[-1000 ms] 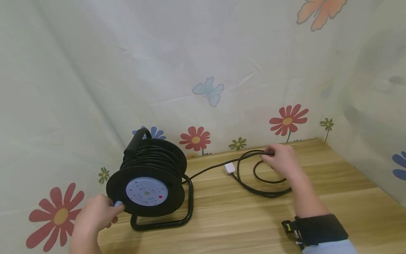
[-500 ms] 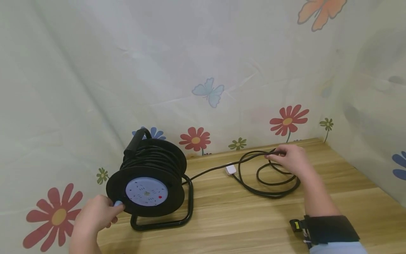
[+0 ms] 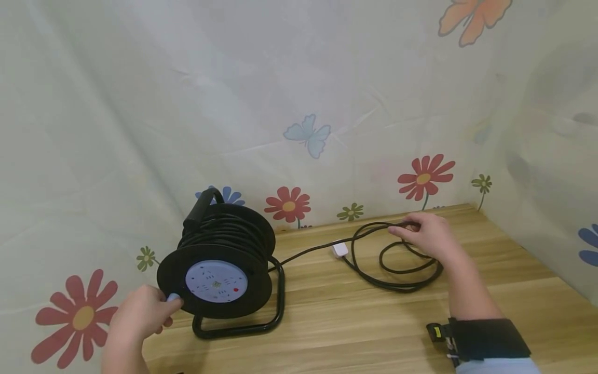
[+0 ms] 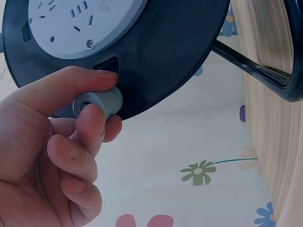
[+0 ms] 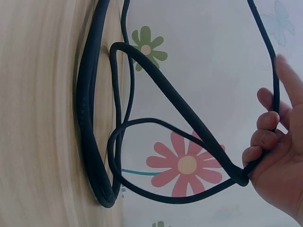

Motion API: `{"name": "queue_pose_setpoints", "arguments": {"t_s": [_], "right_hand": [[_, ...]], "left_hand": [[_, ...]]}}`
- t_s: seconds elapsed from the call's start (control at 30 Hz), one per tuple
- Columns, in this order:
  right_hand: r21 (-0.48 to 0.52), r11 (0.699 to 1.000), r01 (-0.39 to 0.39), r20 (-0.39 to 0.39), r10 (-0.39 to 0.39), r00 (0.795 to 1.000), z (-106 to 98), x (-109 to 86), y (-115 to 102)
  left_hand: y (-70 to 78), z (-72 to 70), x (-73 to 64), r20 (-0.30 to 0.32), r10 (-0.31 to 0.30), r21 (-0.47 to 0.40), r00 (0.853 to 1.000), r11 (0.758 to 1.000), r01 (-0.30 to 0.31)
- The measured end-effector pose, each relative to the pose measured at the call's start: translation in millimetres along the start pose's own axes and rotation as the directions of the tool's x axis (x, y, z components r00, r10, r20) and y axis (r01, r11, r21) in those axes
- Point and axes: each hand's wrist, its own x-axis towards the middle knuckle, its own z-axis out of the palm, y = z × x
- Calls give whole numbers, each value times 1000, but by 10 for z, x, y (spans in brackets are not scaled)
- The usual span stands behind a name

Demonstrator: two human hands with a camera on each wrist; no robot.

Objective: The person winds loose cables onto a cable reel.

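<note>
A black cable reel (image 3: 169,280) stands on its tube frame at the left of the table, dark cable wound on its drum. Its round light-coloured socket panel (image 3: 216,281) faces me. At the reel's lower left rim, my left hand (image 3: 142,314) pinches a grey winding knob (image 4: 111,100) between thumb and index finger. From the drum a black cable (image 3: 308,250) runs right to my right hand (image 3: 427,236), whose fingers curl round it above the table. Several loops of cable (image 5: 85,104) hang and lie below that hand. A white plug (image 3: 340,250) rests beside the loops.
The wood-grain table (image 3: 345,332) meets a pale curtain (image 3: 233,104) printed with flowers and butterflies at the back and sides. The reel's black frame (image 3: 280,296) sits on the tabletop. A black strap (image 3: 488,337) wraps the right forearm.
My right hand has shifted a little to the right with the cable in it, then stayed nearly still. The loops and plug moved slightly right. My left hand stays on the knob.
</note>
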Motion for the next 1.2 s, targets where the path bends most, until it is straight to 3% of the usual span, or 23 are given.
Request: {"name": "queue_pose_setpoints", "arguments": {"t_s": [0.3, 0.67, 0.8, 1.0, 1.2], "right_hand": [[11, 999, 43, 10, -43, 999, 13, 0, -125], [-7, 998, 56, -1, -56, 998, 122, 37, -233], [7, 999, 48, 11, -48, 999, 152, 28, -285], [36, 998, 49, 22, -50, 999, 179, 12, -399], [24, 996, 82, 14, -83, 996, 226, 28, -503]], "left_hand": [[-13, -36, 22, -15, -11, -17, 1000, 1000, 10], [-22, -69, -13, -97, -6, -95, 995, 995, -4], [-3, -71, -31, -151, 0, -122, 989, 992, -18], [62, -96, -54, -206, -42, -189, 978, 982, 2], [121, -111, -56, -290, -73, -235, 954, 972, 3]]}}
